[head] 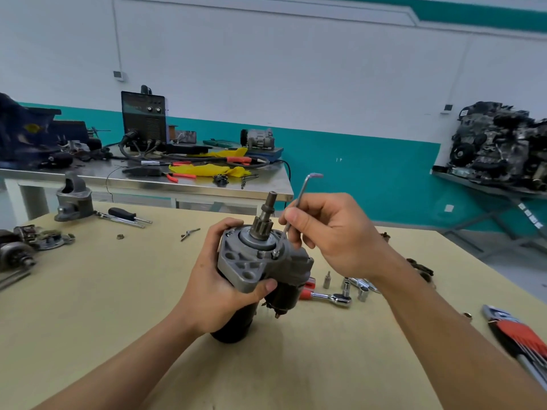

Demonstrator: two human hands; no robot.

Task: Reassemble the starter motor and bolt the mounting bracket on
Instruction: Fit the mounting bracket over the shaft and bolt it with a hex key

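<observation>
A person's left hand is gripping the starter motor, which is standing upright on a pale wooden table, gear shaft pointing up; the fingers are wrapping round the far side and the thumb is pressing on the near corner of the grey mounting bracket. The palm is hiding much of the motor's dark body. The right hand is pinching the long arm of an L-shaped hex key between thumb and fingertips, its lower tip meeting a small bolt on the bracket's face beside the shaft; how deep the tip is sitting is too small to tell. The motor is partly covering a red-handled ratchet lying beside a few loose sockets. A red holder of hex keys is running out of view at the right edge, blurred, and dark motor parts are being cut off at the left. A grey cast housing and a black-handled screwdriver are lying at the table's far left. Behind, a steel bench is carrying a black welding machine, cables and a yellow cloth. An engine is sitting on a stand to the right, against a white wall with a teal band.
</observation>
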